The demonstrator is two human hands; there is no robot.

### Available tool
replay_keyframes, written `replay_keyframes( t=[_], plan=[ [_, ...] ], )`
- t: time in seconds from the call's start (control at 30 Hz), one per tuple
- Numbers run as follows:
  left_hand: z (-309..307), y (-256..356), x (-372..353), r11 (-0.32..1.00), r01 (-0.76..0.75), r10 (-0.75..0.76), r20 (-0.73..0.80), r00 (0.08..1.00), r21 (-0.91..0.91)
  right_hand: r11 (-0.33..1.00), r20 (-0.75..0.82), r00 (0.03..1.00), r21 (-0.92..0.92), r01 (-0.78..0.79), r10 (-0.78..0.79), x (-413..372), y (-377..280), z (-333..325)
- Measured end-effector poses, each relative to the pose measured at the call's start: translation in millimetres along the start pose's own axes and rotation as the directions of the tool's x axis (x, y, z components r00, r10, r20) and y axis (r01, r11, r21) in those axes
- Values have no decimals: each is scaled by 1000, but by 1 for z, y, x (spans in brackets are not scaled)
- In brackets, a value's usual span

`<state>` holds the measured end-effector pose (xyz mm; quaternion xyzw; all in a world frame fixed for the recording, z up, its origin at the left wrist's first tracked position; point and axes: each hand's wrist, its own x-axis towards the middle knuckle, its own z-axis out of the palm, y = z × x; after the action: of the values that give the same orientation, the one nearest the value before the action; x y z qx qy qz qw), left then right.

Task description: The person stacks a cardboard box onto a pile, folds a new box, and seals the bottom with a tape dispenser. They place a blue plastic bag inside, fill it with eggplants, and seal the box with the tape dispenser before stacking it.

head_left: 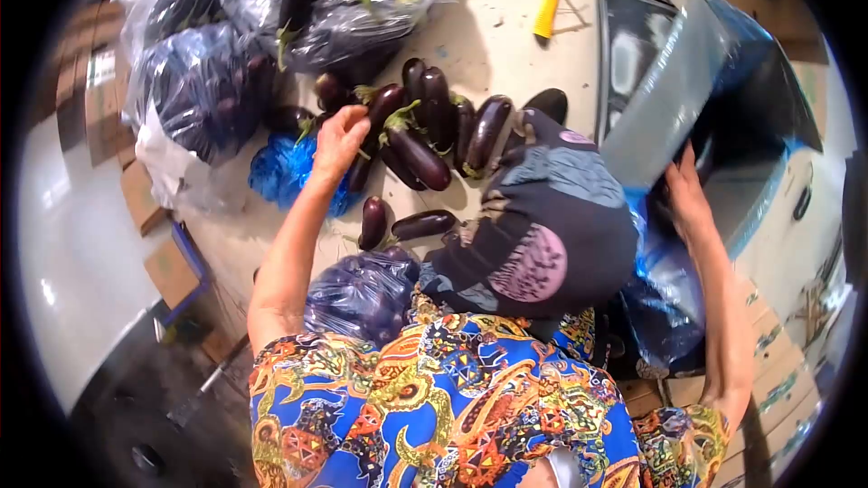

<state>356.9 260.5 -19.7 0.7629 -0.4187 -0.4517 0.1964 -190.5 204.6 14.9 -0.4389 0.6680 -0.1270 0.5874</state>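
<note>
Passable beyond the cluster of glossy dark-purple eggplants [420,158], over the pale flat tabletop [493,45] toward a short yellow plastic object [546,11]. Blocked leftward by bulging translucent plastic bags [203,90], rightward by dark patterned fabric with a pink circle [565,217].

Eggplant cluster [420,158] is lying mid-table [488,32]. Filled bags [203,95] are sitting left and far-left. Small bag [278,170] is resting left of cluster. Two loose eggplants [425,224] are lying nearer the wearer, knotless order: near bag [357,294] is sitting just before them. Tray [628,59] is lying right, open bag [674,90] overlapping its right side.
</note>
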Motion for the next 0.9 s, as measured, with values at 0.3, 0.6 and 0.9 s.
replay_keyframes(
  t=[0.3,0.6,0.9],
  plan=[
    [118,-34,-16,853,434,-337,-330,882,291,983,-15,994,-147,-113,112,2,6,-10],
    [114,-12,-30,702,296,-468,-107,877,-648,871,19,999,-490,36,-30,-35,-63,-39],
    [101,331,-17,747,-531,594,44,803,-399,900,-172,884,-55,433,-435,-77,-191,-36]
  ],
)
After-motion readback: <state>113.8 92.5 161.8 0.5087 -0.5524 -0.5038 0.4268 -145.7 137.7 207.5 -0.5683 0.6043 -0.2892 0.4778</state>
